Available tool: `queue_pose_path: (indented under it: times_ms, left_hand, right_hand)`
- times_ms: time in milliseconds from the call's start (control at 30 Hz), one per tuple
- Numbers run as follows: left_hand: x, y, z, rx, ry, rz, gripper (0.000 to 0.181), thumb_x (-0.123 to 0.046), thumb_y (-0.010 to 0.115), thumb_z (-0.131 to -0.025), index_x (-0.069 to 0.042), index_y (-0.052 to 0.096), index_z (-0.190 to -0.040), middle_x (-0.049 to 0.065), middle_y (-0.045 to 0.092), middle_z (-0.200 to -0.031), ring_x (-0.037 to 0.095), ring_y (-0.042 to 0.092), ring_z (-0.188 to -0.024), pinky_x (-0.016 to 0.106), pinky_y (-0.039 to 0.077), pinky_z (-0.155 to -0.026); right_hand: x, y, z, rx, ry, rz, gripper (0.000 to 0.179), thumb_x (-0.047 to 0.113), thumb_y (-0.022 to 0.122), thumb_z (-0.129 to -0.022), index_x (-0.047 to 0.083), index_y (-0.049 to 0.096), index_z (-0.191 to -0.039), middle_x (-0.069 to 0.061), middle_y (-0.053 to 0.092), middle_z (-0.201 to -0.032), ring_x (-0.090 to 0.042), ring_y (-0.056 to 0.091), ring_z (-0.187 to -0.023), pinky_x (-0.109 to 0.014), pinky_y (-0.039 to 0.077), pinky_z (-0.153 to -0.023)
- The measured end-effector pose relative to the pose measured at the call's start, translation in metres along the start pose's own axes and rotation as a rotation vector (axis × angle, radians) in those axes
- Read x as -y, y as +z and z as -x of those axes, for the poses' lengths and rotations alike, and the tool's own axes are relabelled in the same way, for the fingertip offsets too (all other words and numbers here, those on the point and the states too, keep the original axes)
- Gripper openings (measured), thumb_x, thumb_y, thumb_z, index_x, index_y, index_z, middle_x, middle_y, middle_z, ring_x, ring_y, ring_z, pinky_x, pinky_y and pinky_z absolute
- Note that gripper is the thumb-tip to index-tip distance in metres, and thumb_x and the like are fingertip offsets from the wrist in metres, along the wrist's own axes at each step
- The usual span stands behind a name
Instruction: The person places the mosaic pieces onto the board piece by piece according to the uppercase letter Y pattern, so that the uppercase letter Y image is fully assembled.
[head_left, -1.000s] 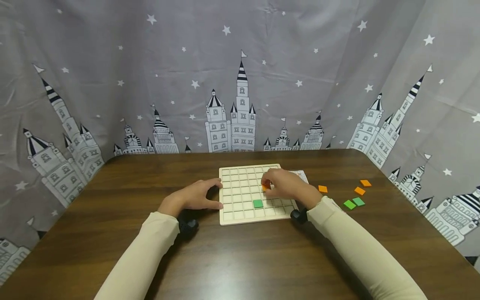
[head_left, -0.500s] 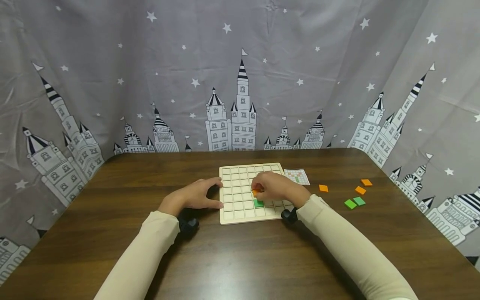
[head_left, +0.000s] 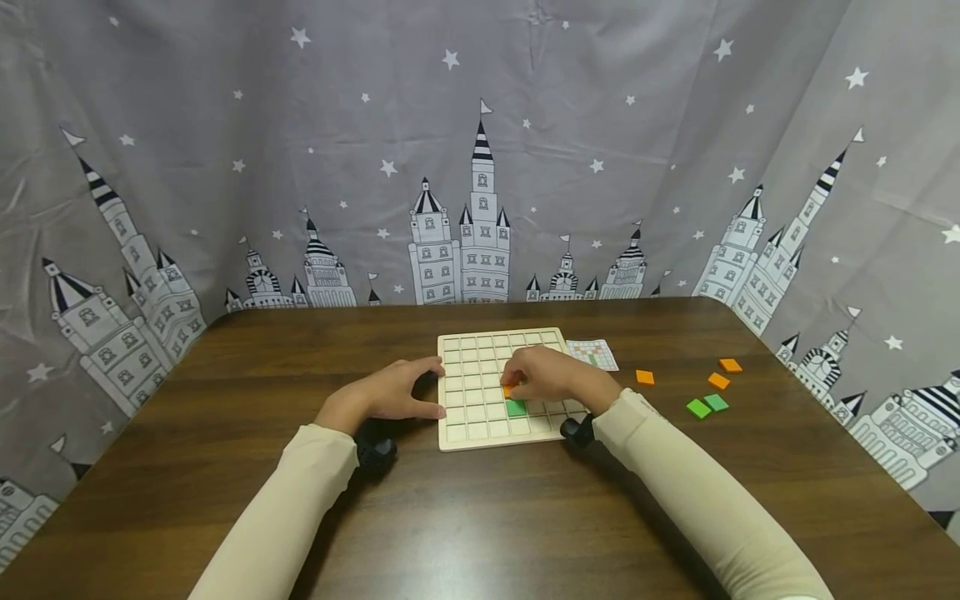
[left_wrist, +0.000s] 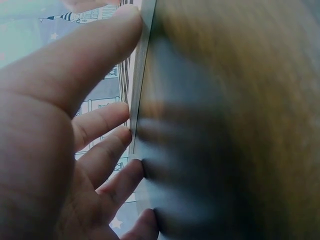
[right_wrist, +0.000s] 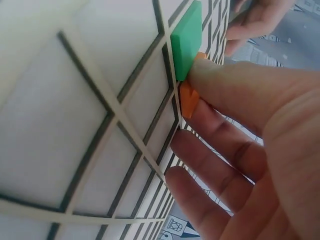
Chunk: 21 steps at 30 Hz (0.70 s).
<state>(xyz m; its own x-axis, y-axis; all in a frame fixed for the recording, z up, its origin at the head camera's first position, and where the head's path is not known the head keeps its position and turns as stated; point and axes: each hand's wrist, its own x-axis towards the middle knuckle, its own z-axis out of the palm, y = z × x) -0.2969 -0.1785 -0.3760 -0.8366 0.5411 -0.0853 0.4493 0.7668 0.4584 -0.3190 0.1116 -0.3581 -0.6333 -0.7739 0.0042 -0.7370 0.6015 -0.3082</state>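
Observation:
A pale wooden grid board (head_left: 468, 423) lies on the brown table. Its left edge meets the thumb and fingertips of my left hand (head_left: 384, 392), which are spread and fairly straight along that side. Over the board's middle, my right hand (head_left: 549, 373) pinches an orange square tile (right_wrist: 188, 100) between thumb and forefinger, down at the grid. The thumb partly covers that tile, and the other fingers reach down to the grid lines. Right beside it, toward the person, a green square tile (head_left: 516, 408) sits in one of the cells.
A small printed card (head_left: 600, 355) with a coloured grid pattern lies by the board's right edge. Farther right are loose orange tiles (head_left: 645, 377) and two green tiles (head_left: 698, 409). A grey curtain (head_left: 337, 125) with castles hangs behind the table.
My right hand has moved left and slightly toward me with the orange tile, down to the cell beyond the green tile, uncovering the card. My left hand has stayed at the board's edge.

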Motion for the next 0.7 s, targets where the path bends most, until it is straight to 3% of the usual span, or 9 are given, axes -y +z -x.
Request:
queue_pose_path:
  times_ms: [233, 700]
  left_hand:
    - [0.0007, 0.0001, -0.0001, 0.005, -0.015, 0.002, 0.069, -0.044, 0.078, -0.088, -0.009, 0.052, -0.140, 0.017, 0.040, -0.156, 0.039, 0.037, -0.141, 0.056, 0.030, -0.113]
    - [0.0009, 0.0007, -0.0030, 0.007, -0.010, -0.004, 0.069, -0.044, 0.078, -0.088, -0.009, 0.051, -0.141, 0.017, 0.040, -0.156, 0.040, 0.037, -0.140, 0.055, 0.030, -0.113]
  right_hand:
    - [0.0009, -0.0022, 0.0000, 0.021, -0.002, 0.000, 0.017, 0.008, 0.078, -0.090, 0.006, 0.078, -0.106, -0.001, 0.067, -0.098, -0.011, 0.059, -0.089, -0.029, 0.051, -0.082]
    - [0.0035, -0.0026, -0.0037, 0.033, 0.127, -0.057, 0.020, 0.009, 0.080, -0.088, 0.006, 0.079, -0.108, 0.000, 0.073, -0.101, -0.014, 0.066, -0.097, -0.026, 0.053, -0.084]
